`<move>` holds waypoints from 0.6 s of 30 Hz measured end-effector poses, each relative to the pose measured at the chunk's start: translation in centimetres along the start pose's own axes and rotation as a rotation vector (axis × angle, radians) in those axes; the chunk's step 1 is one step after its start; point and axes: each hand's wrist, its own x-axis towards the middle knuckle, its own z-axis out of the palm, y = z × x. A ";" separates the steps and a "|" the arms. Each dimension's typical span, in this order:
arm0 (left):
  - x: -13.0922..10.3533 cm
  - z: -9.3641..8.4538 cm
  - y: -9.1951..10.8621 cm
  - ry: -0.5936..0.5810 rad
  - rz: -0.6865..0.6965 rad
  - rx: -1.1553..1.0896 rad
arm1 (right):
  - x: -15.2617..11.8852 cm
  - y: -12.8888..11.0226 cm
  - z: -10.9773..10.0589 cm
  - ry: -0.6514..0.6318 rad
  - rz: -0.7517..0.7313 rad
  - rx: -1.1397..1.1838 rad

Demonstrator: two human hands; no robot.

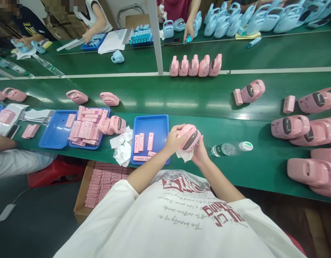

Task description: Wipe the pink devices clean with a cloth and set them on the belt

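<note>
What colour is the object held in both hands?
The object is pink with a dark panel; the head view shows it best.

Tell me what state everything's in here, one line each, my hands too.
Left hand: gripping the held device
Right hand: supporting the held device
Held device: off the table, dark window showing
Wipe: bunched under the held device
Near tray: partly filled
Piled tray: heaped
Carton: open, packed
Bottle: on its side, capped
Loose wipes: crumpled
</note>
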 end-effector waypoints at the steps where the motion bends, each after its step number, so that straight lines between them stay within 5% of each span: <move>1: 0.6 0.2 -0.6 -0.009 -0.014 0.049 | 0.2 0.2 -0.9 0.018 0.040 -0.001; 6: 4.5 3.0 -4.7 -0.044 -0.152 0.317 | 1.0 1.6 -6.0 0.365 0.081 -0.040; 11: 7.6 4.8 -7.4 -0.155 -0.156 0.564 | 0.0 2.2 -8.5 0.454 0.076 -0.087; 14: 7.7 3.2 -7.4 -0.161 -0.121 0.569 | -1.1 2.1 -8.6 0.477 0.042 -0.096; 18: 4.9 -2.5 -7.9 0.020 -0.154 0.628 | -2.6 1.4 -8.4 0.503 -0.018 -0.114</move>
